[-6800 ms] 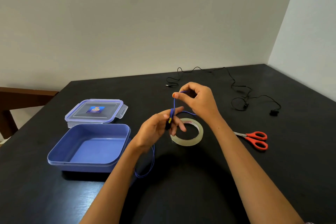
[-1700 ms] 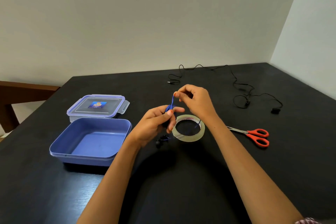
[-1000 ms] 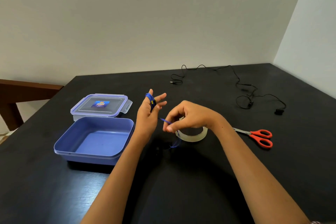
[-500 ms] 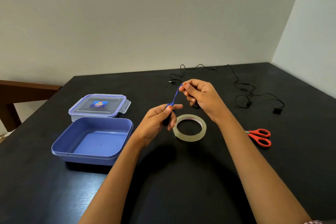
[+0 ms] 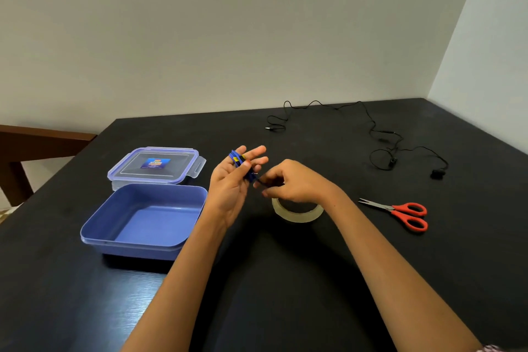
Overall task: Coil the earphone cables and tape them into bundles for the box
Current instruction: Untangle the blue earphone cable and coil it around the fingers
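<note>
Both hands work close together. The left hand [image 5: 228,188] holds its fingers [image 5: 255,151] up, the blue earphone cable [image 5: 238,161] wound round them, and the thumb presses on the coil. The coil's long axis runs from 11 to 5 o'clock. At 4 o'clock of it, the right hand [image 5: 294,183] pinches the loose end. The tape roll [image 5: 297,213] lies just under this hand, so I judge the right hand is nearer to it. The box [image 5: 137,240] waits at 8 o'clock. The sticker on the lid [image 5: 154,164] is too small to read.

No legible text; blue sticker [image 5: 155,163] on the box lid [image 5: 180,165], print too small.
</note>
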